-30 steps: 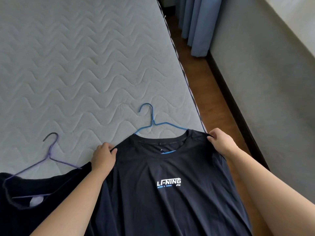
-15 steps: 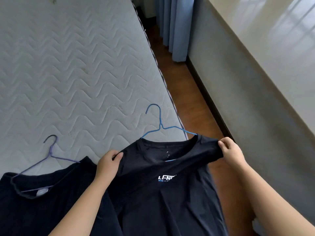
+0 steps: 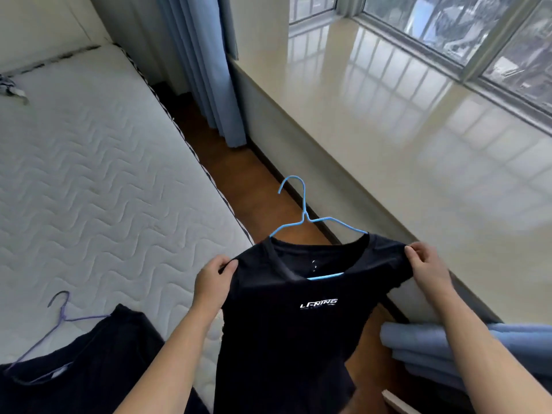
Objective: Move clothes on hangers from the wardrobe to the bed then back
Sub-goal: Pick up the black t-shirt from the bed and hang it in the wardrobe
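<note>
A black T-shirt [image 3: 286,339] with a white chest logo hangs on a blue wire hanger [image 3: 304,216], held in the air beside the bed, over the floor. My left hand [image 3: 213,279] pinches its left shoulder and my right hand [image 3: 428,265] pinches its right shoulder. The hanger's hook points up and away from me. A second dark garment [image 3: 80,369] on a purple wire hanger [image 3: 61,315] lies flat on the white quilted mattress [image 3: 98,189] at the lower left.
A narrow strip of wooden floor [image 3: 239,180] runs between the bed and the wall under a wide glossy window sill [image 3: 418,115]. Blue curtains [image 3: 206,70] hang at the far end, with more blue curtain [image 3: 418,351] bunched at the lower right. A small object [image 3: 12,88] lies at the mattress's far left.
Both hands lifted the logo T-shirt off the mattress and carried it right, off the bed's edge. My view swung up and right toward the window.
</note>
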Demonstrator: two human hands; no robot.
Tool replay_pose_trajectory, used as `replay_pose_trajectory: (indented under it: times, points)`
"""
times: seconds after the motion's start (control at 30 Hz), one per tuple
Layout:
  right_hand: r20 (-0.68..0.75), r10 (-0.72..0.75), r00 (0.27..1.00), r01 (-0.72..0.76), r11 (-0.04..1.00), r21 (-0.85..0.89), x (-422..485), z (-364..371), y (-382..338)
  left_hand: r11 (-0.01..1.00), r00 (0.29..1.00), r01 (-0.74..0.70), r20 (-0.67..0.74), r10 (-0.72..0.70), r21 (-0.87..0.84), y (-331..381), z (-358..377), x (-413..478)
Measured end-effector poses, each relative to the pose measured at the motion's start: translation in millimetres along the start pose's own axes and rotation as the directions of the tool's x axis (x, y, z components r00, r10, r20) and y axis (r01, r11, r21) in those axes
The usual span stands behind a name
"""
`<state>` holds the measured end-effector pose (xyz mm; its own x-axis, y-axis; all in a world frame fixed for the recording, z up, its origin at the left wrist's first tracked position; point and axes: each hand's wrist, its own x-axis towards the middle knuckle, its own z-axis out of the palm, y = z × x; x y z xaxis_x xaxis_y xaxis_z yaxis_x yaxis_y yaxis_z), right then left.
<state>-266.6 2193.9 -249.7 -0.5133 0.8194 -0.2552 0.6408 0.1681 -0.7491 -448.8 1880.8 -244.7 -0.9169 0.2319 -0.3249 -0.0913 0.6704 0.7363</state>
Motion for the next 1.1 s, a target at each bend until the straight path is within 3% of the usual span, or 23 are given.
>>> replay_pose_trajectory:
  times: [0.27, 0.43, 0.6, 0.8, 1.1]
  points:
    - [-0.174, -0.17, 0.97, 0.196, 0.97, 0.147, -19.4, -96.8, -56.0, 0.966, 0.964, -0.252, -0.105, 0.245, -0.056, 98.8, -30.8, -49.5]
    - [-0.197, -0.343, 0.919, 0.385, 0.886, 0.257, -43.6, -124.4, -128.8, 0.935, 0.911, -0.337, -0.288, 0.294, -0.113, 125.3, -91.6, -93.1]
    - [-0.17, -0.547, 0.819, 0.571, 0.757, 0.318, -85.0, -120.7, -214.9, 0.898, 0.804, -0.416, -0.519, 0.29, -0.142, 120.5, -175.2, -149.4]
    - [-0.081, -0.775, 0.626, 0.749, 0.569, 0.34, -175.8, -84.3, -306.0, 0.864, 0.606, -0.489, -0.76, 0.235, -0.123, 75.8, -284.7, -254.5]
    - [0.131, -0.965, 0.229, 0.829, 0.263, 0.493, -396.1, 22.3, -386.4, 0.888, 0.259, -0.44, -0.966, -0.021, -0.137, -55.3, -419.7, -474.5]
